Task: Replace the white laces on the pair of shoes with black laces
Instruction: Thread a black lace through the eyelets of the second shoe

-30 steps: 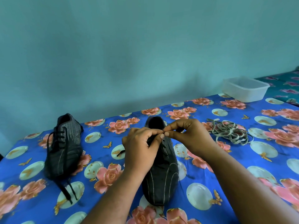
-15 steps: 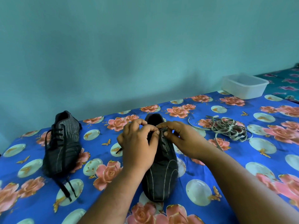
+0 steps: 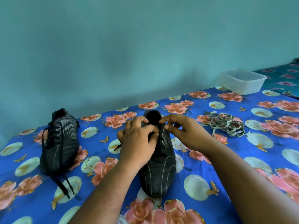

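Hands (image 3: pixel 137 139) apart now — two shoes (image 3: pixel 159 162), one white-lace heap (image 3: pixel 226 124).

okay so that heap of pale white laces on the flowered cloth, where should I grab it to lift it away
Probably pinch the tangled heap of pale white laces at its dense middle, coming straight down from above. The flat loops overlap thickest there, so most should rise together; the loose strands trailing at its edges would likely pull out singly.

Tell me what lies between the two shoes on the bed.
In the head view, only flowered sheet and a loose black lace end lie between the left shoe and the middle shoe.
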`<state>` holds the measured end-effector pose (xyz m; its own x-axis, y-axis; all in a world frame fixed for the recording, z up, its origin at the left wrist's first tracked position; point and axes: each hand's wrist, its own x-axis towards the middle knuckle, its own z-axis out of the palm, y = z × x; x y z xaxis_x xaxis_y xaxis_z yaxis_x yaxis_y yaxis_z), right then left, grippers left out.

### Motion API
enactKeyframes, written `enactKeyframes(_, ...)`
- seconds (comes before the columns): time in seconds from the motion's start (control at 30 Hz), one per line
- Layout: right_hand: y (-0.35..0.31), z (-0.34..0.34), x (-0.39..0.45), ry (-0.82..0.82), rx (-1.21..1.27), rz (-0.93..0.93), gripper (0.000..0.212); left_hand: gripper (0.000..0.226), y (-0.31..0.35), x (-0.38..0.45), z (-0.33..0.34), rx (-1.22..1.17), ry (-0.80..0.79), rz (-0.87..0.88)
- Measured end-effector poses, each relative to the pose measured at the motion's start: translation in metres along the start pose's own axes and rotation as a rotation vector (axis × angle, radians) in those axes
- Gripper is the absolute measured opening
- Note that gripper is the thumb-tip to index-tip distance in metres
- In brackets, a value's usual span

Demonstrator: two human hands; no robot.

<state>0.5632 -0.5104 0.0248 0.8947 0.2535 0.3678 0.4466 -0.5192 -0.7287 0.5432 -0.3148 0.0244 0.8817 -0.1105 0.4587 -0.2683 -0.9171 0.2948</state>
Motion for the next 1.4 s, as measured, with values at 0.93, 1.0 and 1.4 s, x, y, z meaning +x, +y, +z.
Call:
enactKeyframes(0.93,-0.011,-0.014,-0.003,-0.068,0.130,0.221,0.004,0.028,-0.020,0.004,0.014,-0.549,0.027,-0.081)
enactKeyframes(1.0,-0.008,-0.020,-0.003,-0.031,0.289,0.273,0.006,0.033,-0.032,0.002,0.018,-0.788,0.019,-0.120)
enactKeyframes(1.4,0.019,-0.052,0.007,0.615,0.490,0.423,0.019,0.016,-0.052,0.001,0.019,-0.837,-0.096,-0.319)
